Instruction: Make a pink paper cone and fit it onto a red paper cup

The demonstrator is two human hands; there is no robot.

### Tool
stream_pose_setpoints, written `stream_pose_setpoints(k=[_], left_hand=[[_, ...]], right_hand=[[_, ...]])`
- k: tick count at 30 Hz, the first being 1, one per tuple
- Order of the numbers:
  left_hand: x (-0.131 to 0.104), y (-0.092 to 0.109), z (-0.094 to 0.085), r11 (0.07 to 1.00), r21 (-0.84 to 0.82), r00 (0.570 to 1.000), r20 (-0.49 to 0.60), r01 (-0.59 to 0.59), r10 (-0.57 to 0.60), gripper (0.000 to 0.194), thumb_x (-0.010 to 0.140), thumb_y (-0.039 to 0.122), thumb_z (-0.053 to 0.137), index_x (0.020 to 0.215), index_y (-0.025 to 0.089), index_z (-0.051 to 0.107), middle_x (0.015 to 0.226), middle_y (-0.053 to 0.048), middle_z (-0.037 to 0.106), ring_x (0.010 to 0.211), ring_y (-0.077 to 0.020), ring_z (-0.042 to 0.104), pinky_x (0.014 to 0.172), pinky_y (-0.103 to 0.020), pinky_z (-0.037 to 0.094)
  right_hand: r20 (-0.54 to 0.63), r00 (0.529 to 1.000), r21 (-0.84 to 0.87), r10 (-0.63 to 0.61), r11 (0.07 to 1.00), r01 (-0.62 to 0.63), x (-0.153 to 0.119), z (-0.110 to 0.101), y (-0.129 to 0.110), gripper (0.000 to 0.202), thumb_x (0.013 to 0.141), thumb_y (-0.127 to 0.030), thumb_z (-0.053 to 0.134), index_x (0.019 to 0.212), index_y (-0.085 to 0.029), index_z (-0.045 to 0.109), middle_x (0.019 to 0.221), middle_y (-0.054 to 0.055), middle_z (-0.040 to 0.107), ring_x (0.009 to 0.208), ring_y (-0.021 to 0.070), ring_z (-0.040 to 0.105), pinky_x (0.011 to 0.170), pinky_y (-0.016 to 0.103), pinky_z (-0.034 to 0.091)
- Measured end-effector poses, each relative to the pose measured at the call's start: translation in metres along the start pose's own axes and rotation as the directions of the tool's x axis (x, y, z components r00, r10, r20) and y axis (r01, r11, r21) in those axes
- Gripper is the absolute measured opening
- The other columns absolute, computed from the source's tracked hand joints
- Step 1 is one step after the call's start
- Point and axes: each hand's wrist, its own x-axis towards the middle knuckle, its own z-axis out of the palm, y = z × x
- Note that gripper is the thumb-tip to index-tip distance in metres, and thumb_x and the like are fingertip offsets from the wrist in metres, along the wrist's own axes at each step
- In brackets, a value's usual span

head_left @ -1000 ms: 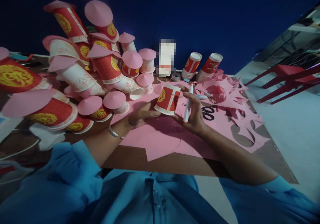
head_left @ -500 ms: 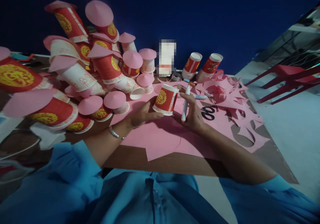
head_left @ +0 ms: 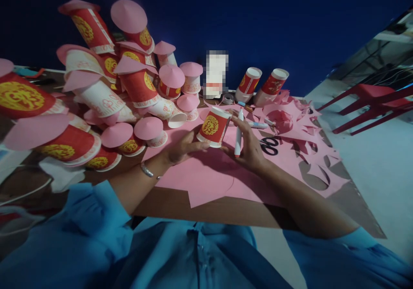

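Observation:
Upside down over the pink paper is a red paper cup (head_left: 213, 127) with a yellow emblem; its wide white rim points downward. My left hand (head_left: 183, 147) grips it from the left, thumb along the lower rim. My right hand (head_left: 250, 149) is closed round a white marker (head_left: 238, 136), held nearly upright, and its fingers also reach the cup's right side. Beneath both hands spreads a large pink paper sheet (head_left: 193, 177). Just right of my right hand, the black scissor handles (head_left: 269, 146) show on the paper.
Many cups with pink cone hats (head_left: 138, 80) are heaped on the left. Two tall cup stacks (head_left: 248, 84) stand at the back, near a roll of tape (head_left: 228, 98). Pink paper scraps (head_left: 287, 117) cover the right side. A red stool (head_left: 371, 104) stands beyond the table.
The cup has turned between my hands, so its yellow emblem faces me more and the white seam strip has swung out of sight to the right. The marker stays in my right hand.

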Motion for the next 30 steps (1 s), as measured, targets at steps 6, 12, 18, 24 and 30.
stream_pose_setpoints(k=[6,12,18,24,30], left_hand=[[0.000,0.004,0.002,1.000,0.017,0.999,-0.054,0.006,-0.005,0.080,0.072,0.033,0.089,0.144,0.024,0.056,0.124,-0.012,0.074,0.107,-0.0279,0.071,0.078,-0.034,0.060],[0.003,0.007,0.008,0.995,-0.058,0.994,-0.081,-0.080,0.075,0.086,0.068,0.024,0.092,0.146,0.027,0.054,0.113,-0.007,0.078,0.105,-0.0253,0.074,0.099,-0.043,0.057],[0.003,0.003,0.007,0.991,-0.095,0.994,-0.073,-0.092,0.085,0.081,0.070,0.022,0.091,0.142,0.028,0.057,0.111,-0.005,0.079,0.116,-0.0267,0.072,0.108,-0.046,0.052],[0.002,0.009,0.010,0.995,-0.072,0.996,-0.060,-0.069,0.065,0.060,0.070,0.022,0.091,0.125,0.023,0.068,0.104,-0.006,0.079,0.112,-0.0290,0.073,0.108,-0.047,0.052],[0.001,0.012,0.012,0.993,-0.099,0.998,-0.033,-0.060,0.057,0.070,0.069,0.023,0.091,0.134,0.024,0.064,0.104,-0.005,0.080,0.105,-0.0259,0.075,0.103,-0.042,0.056]], right_hand=[[-0.082,0.996,0.005,0.047,0.999,-0.047,-0.001,0.000,-0.002,0.071,0.101,-0.046,0.064,0.161,-0.028,0.030,0.151,0.019,0.057,0.134,0.0349,0.062,0.107,0.057,0.057],[-0.228,0.973,-0.101,-0.035,0.995,0.012,0.001,-0.013,-0.029,0.047,0.107,-0.050,0.048,0.146,-0.026,0.059,0.102,0.010,0.064,0.086,0.0235,0.068,0.076,0.041,0.063],[-0.091,0.965,-0.081,-0.244,0.968,0.237,0.004,-0.016,-0.054,0.038,0.098,-0.021,0.064,0.136,-0.017,0.058,0.092,0.008,0.074,0.079,0.0198,0.073,0.067,0.030,0.061],[-0.099,0.966,-0.057,-0.238,0.971,0.233,0.005,-0.014,-0.053,0.033,0.098,-0.022,0.066,0.129,-0.017,0.057,0.091,0.009,0.077,0.081,0.0205,0.077,0.067,0.030,0.063],[-0.118,0.962,-0.116,-0.248,0.965,0.234,0.008,-0.015,-0.054,0.025,0.102,-0.026,0.061,0.126,-0.018,0.057,0.090,0.008,0.076,0.081,0.0203,0.078,0.063,0.030,0.063]])
